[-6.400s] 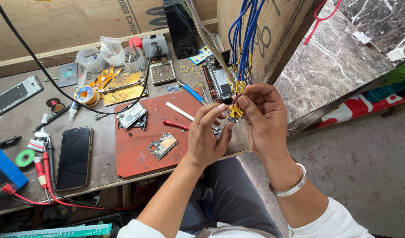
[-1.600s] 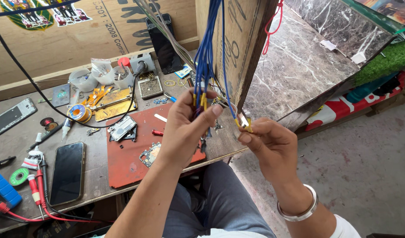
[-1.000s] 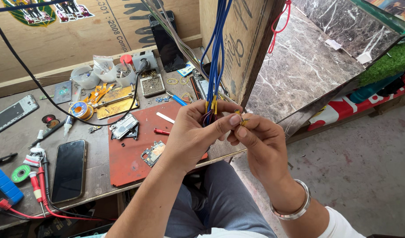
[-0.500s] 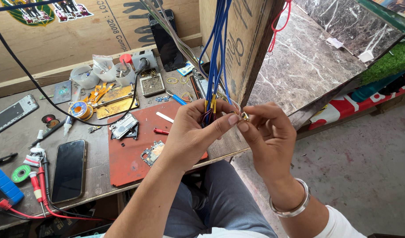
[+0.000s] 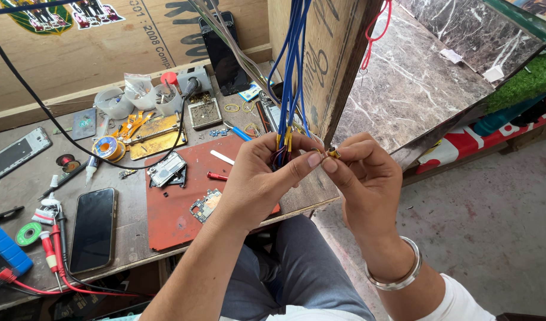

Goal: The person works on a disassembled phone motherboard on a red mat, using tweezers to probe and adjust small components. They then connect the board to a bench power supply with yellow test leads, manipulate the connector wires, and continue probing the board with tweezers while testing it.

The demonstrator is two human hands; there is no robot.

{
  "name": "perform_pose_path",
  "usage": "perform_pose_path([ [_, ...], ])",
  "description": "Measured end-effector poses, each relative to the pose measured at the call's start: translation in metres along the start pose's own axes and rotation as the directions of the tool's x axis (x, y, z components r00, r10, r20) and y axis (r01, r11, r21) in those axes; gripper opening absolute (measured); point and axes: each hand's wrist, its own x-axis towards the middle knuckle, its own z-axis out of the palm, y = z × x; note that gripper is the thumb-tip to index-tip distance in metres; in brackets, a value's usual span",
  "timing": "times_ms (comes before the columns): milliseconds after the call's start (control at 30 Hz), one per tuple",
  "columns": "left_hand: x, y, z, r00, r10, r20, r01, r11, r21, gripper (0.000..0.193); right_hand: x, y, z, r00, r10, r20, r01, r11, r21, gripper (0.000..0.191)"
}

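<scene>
Hands unmoved: left hand [image 5: 258, 178] grips blue wires [image 5: 291, 71]; right hand [image 5: 368, 178] pinches connector [image 5: 333, 153].

Dark-screened phone [image 5: 93, 229] flat on the worktop [image 5: 23, 190], near left. Second dark screen, a tall black slab [image 5: 222, 56], propped upright at the far edge against the board wall. Colourful sticker [image 5: 59, 15], green, yellow and red, on that wall, far left. Small clear bags [image 5: 137, 86] beside the tubs.

Phone-repair workshop; cluttered workbench [image 5: 59, 178]
</scene>
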Motion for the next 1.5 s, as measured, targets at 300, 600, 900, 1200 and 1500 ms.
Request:
perform_pose_path([
  [300, -0.001, 0.0, 0.0, 1.0, -0.002, 0.005, 0.002, 1.0, -0.021, 0.026, 0.0, -0.001, 0.0, 0.999, 0.036, 0.0, -0.036, 0.998, 0.043, 0.015],
  [600, -0.004, 0.003, 0.0, 0.999, 0.026, 0.018, -0.026, 1.0, -0.007, 0.027, 0.0, 0.001, 0.002, 1.0, 0.017, 0.007, -0.017, 1.0, -0.009, 0.02],
  [900, -0.004, 0.003, -0.002, 0.999, 0.003, 0.047, 0.002, 0.994, -0.109, 0.027, 0.002, -0.007, 0.007, 0.995, -0.083, 0.053, 0.096, 0.948, -0.304, 0.02],
  [1200, -0.003, 0.0, -0.006, 0.998, 0.029, 0.048, -0.025, 0.996, -0.081, 0.026, 0.003, -0.011, 0.016, 0.989, -0.141, 0.053, 0.15, 0.891, -0.429, 0.021],
  [1500, -0.004, 0.002, -0.006, 0.999, 0.02, 0.049, -0.018, 0.999, -0.045, 0.029, 0.005, -0.011, 0.015, 0.989, -0.135, 0.06, 0.148, 0.882, -0.447, 0.017],
])
